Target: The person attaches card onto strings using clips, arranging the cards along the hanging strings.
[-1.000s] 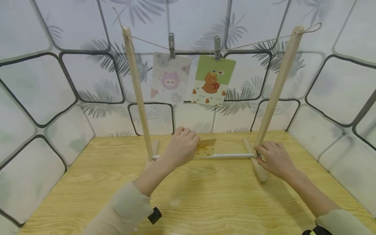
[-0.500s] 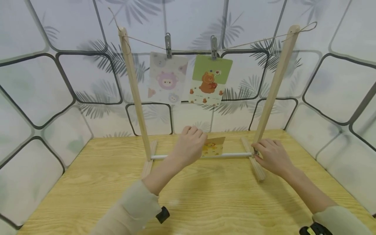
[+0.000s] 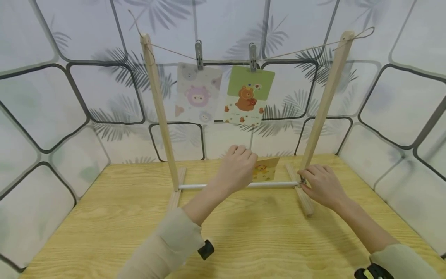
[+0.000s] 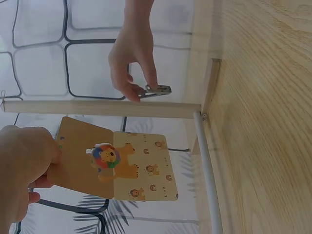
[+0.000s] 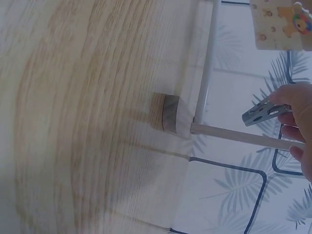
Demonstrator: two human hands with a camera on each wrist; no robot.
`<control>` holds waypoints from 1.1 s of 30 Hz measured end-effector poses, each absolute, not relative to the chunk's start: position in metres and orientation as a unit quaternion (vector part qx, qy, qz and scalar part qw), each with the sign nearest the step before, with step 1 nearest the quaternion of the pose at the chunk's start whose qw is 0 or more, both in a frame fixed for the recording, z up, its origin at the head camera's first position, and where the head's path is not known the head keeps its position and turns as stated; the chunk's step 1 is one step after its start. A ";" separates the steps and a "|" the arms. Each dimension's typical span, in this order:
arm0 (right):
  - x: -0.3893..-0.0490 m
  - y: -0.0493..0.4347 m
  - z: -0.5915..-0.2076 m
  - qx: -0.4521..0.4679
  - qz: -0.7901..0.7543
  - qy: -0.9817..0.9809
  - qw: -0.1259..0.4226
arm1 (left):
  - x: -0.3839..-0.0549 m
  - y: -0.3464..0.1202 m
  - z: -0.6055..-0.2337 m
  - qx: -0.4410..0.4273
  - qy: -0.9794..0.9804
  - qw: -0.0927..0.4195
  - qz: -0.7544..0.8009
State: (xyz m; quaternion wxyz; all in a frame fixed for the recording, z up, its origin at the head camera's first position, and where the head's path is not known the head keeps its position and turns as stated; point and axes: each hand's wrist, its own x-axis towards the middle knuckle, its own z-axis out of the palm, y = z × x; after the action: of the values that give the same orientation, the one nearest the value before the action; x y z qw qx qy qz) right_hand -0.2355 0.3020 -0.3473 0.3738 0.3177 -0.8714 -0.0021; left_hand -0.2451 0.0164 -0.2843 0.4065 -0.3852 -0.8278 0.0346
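My left hand [image 3: 238, 166] pinches a lion card [image 4: 117, 163] by one edge; the card is brown and cream, with a lion in a colourful mane. My right hand [image 3: 322, 184] holds a grey metal clothespin [image 5: 263, 112] between thumb and fingers, in front of the frame's right post. Two cards hang from a twine line [image 3: 292, 53] by similar clips: a pale card with a pink animal [image 3: 198, 95] on the left, a green and white bear card [image 3: 249, 97] on the right. In the head view my left hand covers part of the lion card.
Two wooden posts [image 3: 158, 104] on wooden feet [image 3: 304, 201] bear the twine. A white rod [image 3: 275, 185] joins them low down, above the wood-grain table [image 3: 104, 232]. Patterned fabric walls [image 3: 42, 108] enclose the back and sides.
My left hand has moved to the right with the lion card, closer to my right hand. The right hand stays near the right post with the clothespin.
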 end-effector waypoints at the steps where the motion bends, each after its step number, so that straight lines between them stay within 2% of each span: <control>1: -0.235 0.302 -0.347 0.318 -0.002 -0.871 0.375 | -0.245 0.019 -0.284 -0.384 -0.832 0.399 0.037; 6: -0.235 0.303 -0.346 0.320 -0.002 -0.868 0.380 | -0.242 0.028 -0.282 -0.380 -0.849 0.366 0.041; 10: -0.235 0.303 -0.344 0.320 -0.001 -0.866 0.384 | -0.240 0.034 -0.281 -0.381 -0.850 0.362 0.037; 26: -0.233 0.303 -0.336 0.320 0.003 -0.867 0.381 | -0.255 0.050 -0.278 -0.355 -0.809 0.468 0.003; 33: -0.236 0.304 -0.332 0.317 0.001 -0.866 0.387 | -0.259 0.058 -0.270 -0.341 -0.813 0.472 -0.008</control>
State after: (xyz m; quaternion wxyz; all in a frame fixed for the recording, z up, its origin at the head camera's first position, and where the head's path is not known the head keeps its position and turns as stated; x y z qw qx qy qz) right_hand -0.2356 0.3038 -0.3317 0.3873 0.3171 -0.8657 0.0013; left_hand -0.2588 0.0579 -0.2699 0.4717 -0.3407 -0.8132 -0.0078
